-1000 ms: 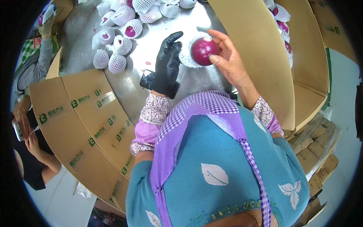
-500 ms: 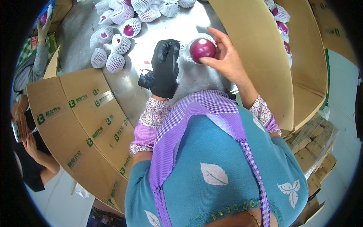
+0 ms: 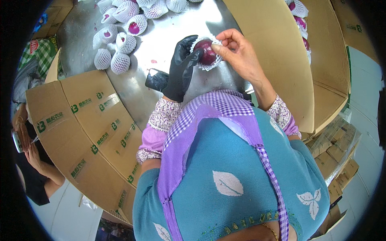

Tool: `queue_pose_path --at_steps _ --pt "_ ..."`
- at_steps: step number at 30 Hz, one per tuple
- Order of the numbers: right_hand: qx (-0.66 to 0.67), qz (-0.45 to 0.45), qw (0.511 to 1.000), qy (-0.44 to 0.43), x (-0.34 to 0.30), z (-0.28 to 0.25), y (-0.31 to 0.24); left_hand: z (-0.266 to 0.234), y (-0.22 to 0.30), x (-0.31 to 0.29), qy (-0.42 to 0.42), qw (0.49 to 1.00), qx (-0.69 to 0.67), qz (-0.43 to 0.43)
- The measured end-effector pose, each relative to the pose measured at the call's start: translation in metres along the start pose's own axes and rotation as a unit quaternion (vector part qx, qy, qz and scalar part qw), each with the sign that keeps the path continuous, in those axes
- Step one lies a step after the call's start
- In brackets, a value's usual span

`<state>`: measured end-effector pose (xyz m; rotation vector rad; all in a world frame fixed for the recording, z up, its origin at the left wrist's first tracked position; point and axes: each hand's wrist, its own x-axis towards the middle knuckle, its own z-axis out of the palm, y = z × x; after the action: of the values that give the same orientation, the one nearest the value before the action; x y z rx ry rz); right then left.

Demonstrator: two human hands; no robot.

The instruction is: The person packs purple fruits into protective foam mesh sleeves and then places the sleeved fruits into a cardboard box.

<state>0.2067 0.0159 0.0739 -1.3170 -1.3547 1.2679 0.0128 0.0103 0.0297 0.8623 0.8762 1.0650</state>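
A round, glossy purple fruit point(image 3: 207, 53) sits in a white foam net sleeve point(image 3: 217, 63) above the metal table. My left hand point(image 3: 181, 66), in a black glove, is closed round its left side, with the thumb across the fruit. Bare, my right hand point(image 3: 239, 53) pinches the upper right edge of the sleeve between thumb and fingers. The fruit's far side is hidden by the sleeve. A black item point(image 3: 156, 79) lies beside my left wrist; its kind does not show.
Several fruits in foam nets point(image 3: 125, 43) lie at the table's far left. An open cardboard box point(image 3: 327, 52) stands at right, with netted fruits point(image 3: 299, 22) inside. Flattened cardboard point(image 3: 86, 116) borders the left. Another person's hands point(image 3: 30, 146) hold a phone point(image 3: 17, 141) at far left.
My left hand has turned and taken hold of the fruit, now seated in the sleeve. My right hand has moved from the fruit to the sleeve's edge. The upper-left co-worker's raised hand has gone from view.
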Motion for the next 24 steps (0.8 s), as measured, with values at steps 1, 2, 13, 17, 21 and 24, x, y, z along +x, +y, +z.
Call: queue_pose_path --at_steps 1,2,13,17,21,24 --pt "0.034 0.026 0.999 -0.002 0.001 -0.002 0.005 0.0 -0.001 -0.001 0.005 1.0 0.006 0.001" --pt "0.068 0.05 0.996 -0.005 0.003 -0.004 0.008 0.0 -0.002 -0.001 0.011 1.0 0.011 0.004" --pt "0.525 0.143 0.839 -0.027 0.007 -0.007 0.019 -0.018 -0.031 0.0 -0.03 0.994 -0.064 0.083" --pt "0.524 0.142 0.839 -0.031 0.01 -0.013 0.039 -0.012 -0.017 0.003 0.01 0.955 -0.296 -0.033" --pt "0.494 0.132 0.859 -0.02 0.01 -0.01 0.034 -0.004 -0.006 -0.009 0.018 0.989 0.136 0.055" --pt "0.445 0.122 0.887 -0.009 0.009 -0.008 0.028 0.006 0.014 -0.006 -0.014 0.989 0.127 0.069"
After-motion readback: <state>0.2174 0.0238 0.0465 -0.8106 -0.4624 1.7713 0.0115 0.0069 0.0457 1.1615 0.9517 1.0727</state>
